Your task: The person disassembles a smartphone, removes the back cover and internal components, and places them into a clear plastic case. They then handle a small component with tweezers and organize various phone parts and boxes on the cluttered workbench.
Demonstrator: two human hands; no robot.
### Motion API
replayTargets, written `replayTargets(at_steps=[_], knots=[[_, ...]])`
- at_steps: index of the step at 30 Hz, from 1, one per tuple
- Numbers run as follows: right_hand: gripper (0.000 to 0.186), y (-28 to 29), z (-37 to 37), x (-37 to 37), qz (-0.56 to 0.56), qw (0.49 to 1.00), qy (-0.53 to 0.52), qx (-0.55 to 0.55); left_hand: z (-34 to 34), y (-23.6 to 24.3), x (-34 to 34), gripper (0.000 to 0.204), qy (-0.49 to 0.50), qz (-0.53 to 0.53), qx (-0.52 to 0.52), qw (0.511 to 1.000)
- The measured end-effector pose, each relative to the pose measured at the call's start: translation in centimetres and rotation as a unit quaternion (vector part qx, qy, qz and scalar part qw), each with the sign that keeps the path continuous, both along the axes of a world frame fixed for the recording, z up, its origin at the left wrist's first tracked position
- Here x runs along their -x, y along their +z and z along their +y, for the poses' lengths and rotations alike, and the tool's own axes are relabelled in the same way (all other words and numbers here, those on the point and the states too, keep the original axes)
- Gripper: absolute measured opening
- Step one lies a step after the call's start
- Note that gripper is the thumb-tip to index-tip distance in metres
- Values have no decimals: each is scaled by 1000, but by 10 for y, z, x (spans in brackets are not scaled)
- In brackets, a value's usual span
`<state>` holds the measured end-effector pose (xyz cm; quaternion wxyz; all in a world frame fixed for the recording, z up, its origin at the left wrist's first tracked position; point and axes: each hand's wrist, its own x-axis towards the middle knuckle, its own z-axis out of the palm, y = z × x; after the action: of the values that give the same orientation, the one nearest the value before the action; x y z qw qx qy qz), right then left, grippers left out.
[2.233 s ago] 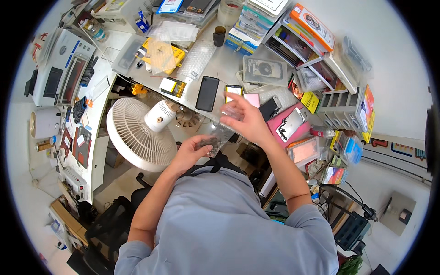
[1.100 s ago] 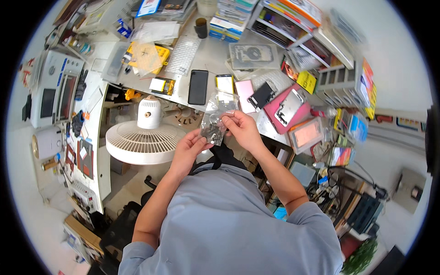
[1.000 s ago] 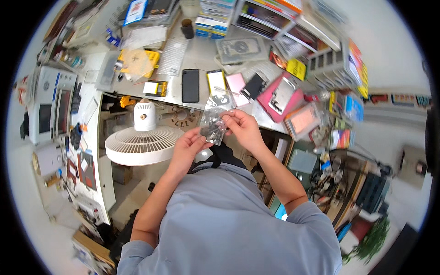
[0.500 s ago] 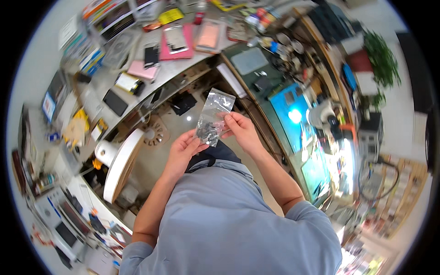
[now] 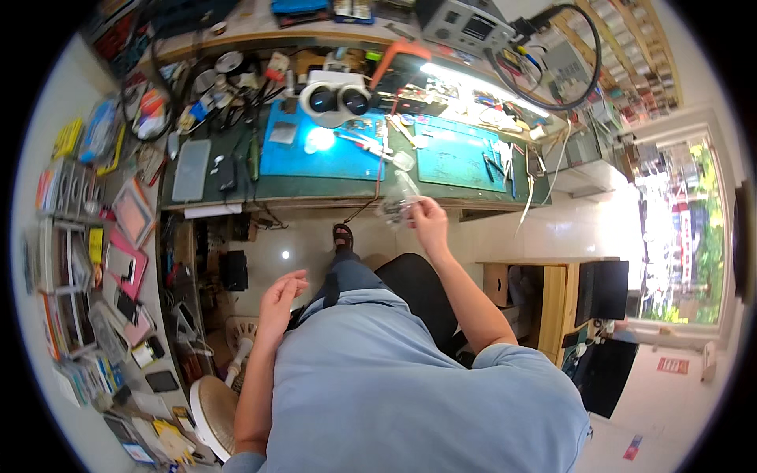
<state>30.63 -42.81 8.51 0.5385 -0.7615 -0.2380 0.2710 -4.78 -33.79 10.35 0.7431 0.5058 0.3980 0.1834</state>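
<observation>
My right hand (image 5: 428, 226) pinches a clear plastic bag (image 5: 398, 202) with small dark parts inside, just in front of the green workbench (image 5: 292, 189). My left hand (image 5: 281, 299) is lower left, beside my waist, with its fingers loosely apart and nothing in them. Beyond the bag lie a lit blue mat (image 5: 280, 158) under a white microscope (image 5: 333, 98) and a lighter blue mat (image 5: 453, 158) with hand tools on it.
A pale fan (image 5: 211, 414) stands at the lower left beside a side desk crowded with phones (image 5: 161, 381). A black chair seat (image 5: 418, 288) is in front of me. A wooden cabinet (image 5: 556, 307) stands at the right, and a bright window (image 5: 678, 229) beyond it.
The view has swung from the cluttered side desk to the lit bench. My left hand has let go of the bag and dropped back. My right hand carries it rightward.
</observation>
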Motion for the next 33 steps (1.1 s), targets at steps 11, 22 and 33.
replayTargets(at_steps=[11, 22, 33], knots=[[20, -64, 8, -177, 22, 988, -154, 7, 40, -28, -119, 26, -3, 67, 39, 997], [20, -46, -71, -258, 9, 959, -284, -19, 66, -43, -235, 33, -143, 99, 87, 981], [21, -24, -185, -364, -116, 894, -422, 96, 57, -60, -347, 36, -238, 83, 57, 966]])
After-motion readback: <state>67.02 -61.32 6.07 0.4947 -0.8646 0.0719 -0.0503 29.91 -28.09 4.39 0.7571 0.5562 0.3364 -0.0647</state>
